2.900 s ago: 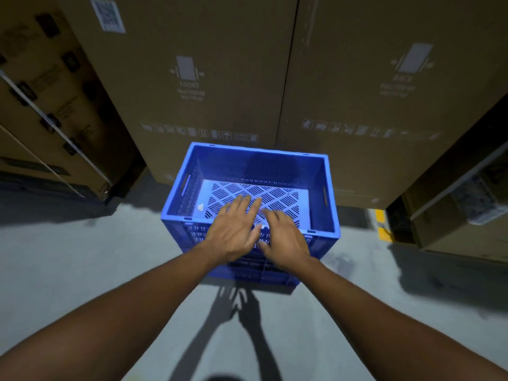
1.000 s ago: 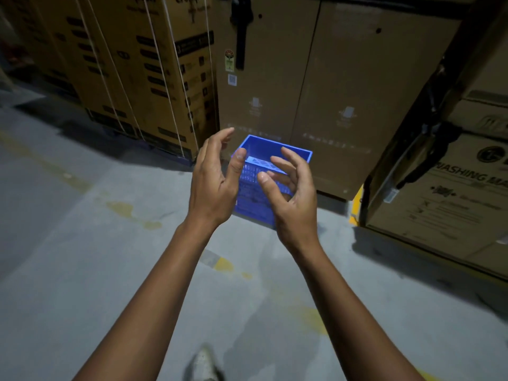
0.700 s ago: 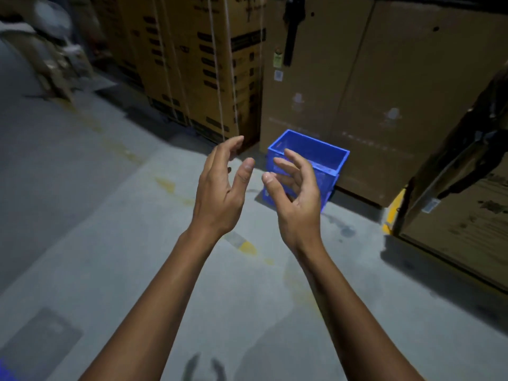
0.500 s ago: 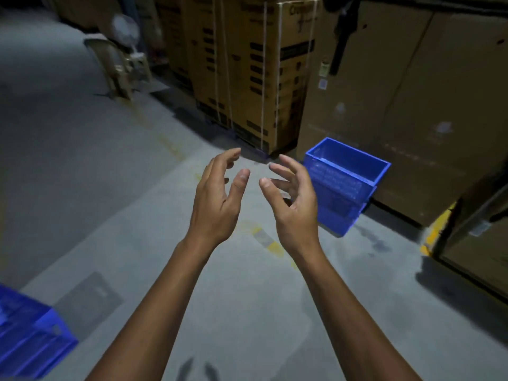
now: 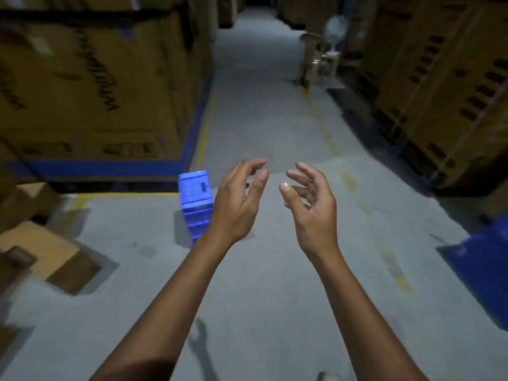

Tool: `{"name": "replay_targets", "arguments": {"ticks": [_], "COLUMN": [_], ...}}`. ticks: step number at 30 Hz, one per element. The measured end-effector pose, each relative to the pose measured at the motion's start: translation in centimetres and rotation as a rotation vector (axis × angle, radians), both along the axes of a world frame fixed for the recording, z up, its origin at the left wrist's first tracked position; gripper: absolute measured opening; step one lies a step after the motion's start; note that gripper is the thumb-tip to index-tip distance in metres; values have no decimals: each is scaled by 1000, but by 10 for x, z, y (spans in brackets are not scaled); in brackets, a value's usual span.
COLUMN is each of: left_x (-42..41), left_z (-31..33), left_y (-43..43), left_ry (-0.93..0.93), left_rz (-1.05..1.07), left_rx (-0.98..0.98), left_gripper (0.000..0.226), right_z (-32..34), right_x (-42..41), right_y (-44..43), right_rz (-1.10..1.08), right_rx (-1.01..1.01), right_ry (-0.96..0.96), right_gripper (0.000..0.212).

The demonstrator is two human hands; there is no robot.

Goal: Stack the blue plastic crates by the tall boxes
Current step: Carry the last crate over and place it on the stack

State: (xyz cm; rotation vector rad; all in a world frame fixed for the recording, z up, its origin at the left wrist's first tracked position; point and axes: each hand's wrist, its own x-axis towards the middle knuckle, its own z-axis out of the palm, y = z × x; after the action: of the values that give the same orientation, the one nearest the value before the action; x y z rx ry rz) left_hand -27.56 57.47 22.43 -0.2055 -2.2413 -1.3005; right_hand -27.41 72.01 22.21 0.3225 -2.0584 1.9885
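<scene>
A blue plastic crate point(image 5: 195, 200) stands on the grey floor left of centre, partly hidden behind my left wrist. The corner of another blue crate point(image 5: 483, 259) shows at the right edge, in shadow. Both my hands are raised in front of me over the floor, holding nothing. My left hand point(image 5: 237, 200) has its fingers curled and apart, just right of the nearer crate. My right hand point(image 5: 310, 204) is beside it, palm turned inward, fingers spread. Tall cardboard boxes point(image 5: 445, 86) line the right side of the aisle.
A long aisle runs ahead between stacks of large cardboard boxes point(image 5: 90, 78). Low cartons point(image 5: 41, 251) lie on the floor at the left. A chair and a fan point(image 5: 327, 50) stand far down the aisle on the right. Yellow floor lines point(image 5: 203, 138) mark the lanes.
The view has swung left, away from the crate set by the tall boxes, which has left the frame. A blue crate now stands left of centre. Both hands stay raised and empty.
</scene>
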Motion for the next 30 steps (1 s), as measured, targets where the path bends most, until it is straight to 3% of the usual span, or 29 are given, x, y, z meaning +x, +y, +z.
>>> {"name": "replay_targets", "arguments": {"ticks": [6, 13, 24, 30], "left_x": [30, 2, -178, -286], "left_z": [-10, -30, -68, -131], "left_y": [-123, -207, -322, -373], "left_ry": [-16, -25, -198, -292], "left_rz": [178, 280, 295, 294], "left_rx": [-14, 1, -179, -304], "left_gripper": [39, 31, 44, 46], "right_z": [-4, -19, -82, -149], "right_x": [5, -41, -224, -335], "right_y": [-116, -190, -306, -355], "right_rz": [168, 214, 211, 202], "right_rx": [12, 32, 138, 309], "right_ry": [19, -2, -56, -86], "right_gripper": [47, 39, 42, 48]}}
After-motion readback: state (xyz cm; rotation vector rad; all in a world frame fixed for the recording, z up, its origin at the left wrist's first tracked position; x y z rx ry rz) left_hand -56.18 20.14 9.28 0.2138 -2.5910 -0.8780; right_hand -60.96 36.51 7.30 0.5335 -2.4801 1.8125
